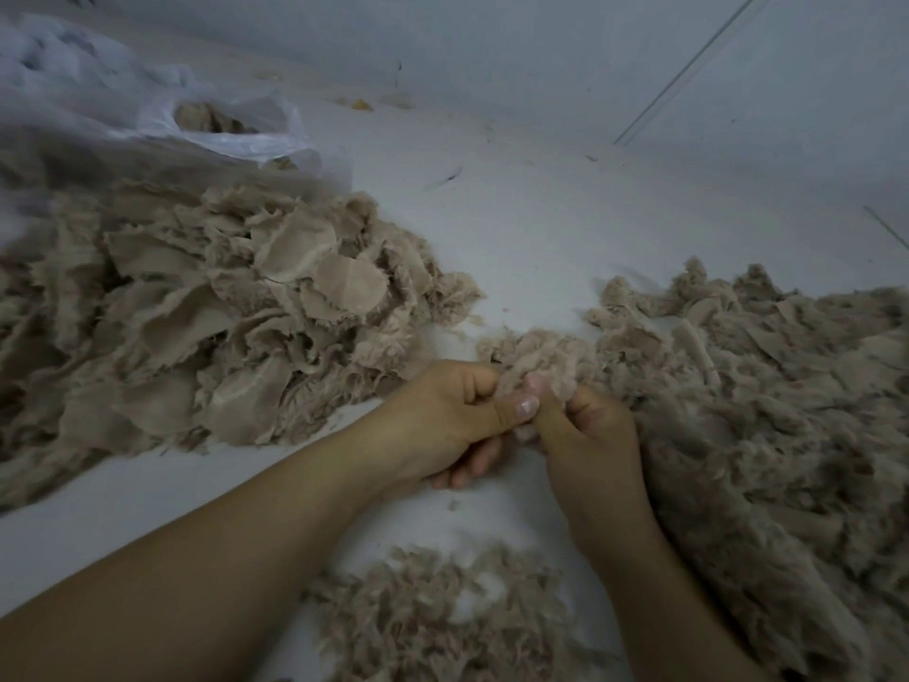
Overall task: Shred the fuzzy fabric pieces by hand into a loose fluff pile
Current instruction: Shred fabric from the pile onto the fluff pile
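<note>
Between piles — both hands (521, 415) pinch fabric (546, 361).

Dim, flat, bluish light all over, no glare, only soft shadows under the fabric heap (206, 307). Wide-angle bending shows at the edges, and the plastic bag (147, 105) top left is smeared with blur.

Colours of the fabric, fluff and surroundings.
Fabric pieces (221, 307) are beige-tan with a paler, finely ribbed backing; the fluff pile (767, 415) is matching tan; the floor (531, 228) is pale grey-white; the plastic bag (231, 125) is translucent white.
</note>
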